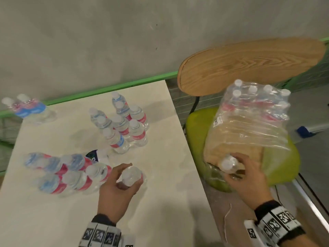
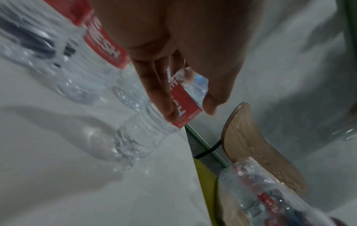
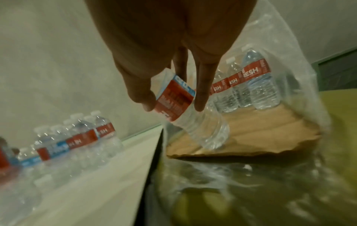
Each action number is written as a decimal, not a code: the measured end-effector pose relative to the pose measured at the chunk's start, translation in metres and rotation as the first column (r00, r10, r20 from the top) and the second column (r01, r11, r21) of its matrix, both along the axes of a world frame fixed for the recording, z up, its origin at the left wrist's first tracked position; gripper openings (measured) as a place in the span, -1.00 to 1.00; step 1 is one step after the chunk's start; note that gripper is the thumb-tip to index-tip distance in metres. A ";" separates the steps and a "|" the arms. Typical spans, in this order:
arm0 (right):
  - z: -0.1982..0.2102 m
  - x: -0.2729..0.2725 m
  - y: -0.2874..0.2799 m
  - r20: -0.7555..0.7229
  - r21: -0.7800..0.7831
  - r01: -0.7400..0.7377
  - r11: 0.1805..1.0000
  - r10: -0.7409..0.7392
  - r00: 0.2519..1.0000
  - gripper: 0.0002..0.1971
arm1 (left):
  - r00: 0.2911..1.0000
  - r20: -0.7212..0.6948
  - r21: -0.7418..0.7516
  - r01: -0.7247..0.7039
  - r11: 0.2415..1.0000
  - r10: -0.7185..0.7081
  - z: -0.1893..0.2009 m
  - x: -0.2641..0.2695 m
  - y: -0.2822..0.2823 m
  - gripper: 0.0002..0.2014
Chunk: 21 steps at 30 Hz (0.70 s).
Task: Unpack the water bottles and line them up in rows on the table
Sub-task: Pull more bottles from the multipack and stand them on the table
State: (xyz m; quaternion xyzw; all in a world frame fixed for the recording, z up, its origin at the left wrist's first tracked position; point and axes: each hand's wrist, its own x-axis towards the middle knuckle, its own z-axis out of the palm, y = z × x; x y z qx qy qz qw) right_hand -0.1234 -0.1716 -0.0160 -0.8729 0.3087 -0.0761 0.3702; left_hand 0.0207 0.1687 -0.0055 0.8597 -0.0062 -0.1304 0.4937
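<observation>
My left hand grips a clear water bottle with a red label, standing on the pale table beside a near-left cluster of bottles. In the left wrist view fingers wrap that bottle, its base on the table. My right hand holds another bottle at the open end of the torn plastic pack on the green chair seat. In the right wrist view that bottle hangs tilted over the pack's cardboard tray. Several bottles remain upright inside the wrap.
Several bottles stand grouped mid-table, and two more at the far-left corner. A wooden chair back rises behind the pack. A narrow gap separates the table's right edge from the green seat. A grey wall lies behind.
</observation>
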 end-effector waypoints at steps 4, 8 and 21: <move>0.020 0.016 0.050 0.060 0.119 -0.029 0.992 0.022 0.998 -0.41 | 0.999 0.032 0.152 0.035 0.988 -0.040 -0.003 0.001 0.045 -0.49; 0.027 0.048 0.108 0.109 0.224 -0.235 0.946 0.215 0.971 -0.44 | 0.999 0.028 0.199 0.025 0.980 -0.031 -0.006 -0.010 0.086 -0.47; -0.006 0.149 0.251 0.158 0.319 -0.375 0.870 0.342 0.927 -0.48 | 0.994 0.106 0.133 0.012 0.991 -0.027 -0.023 0.017 0.148 -0.48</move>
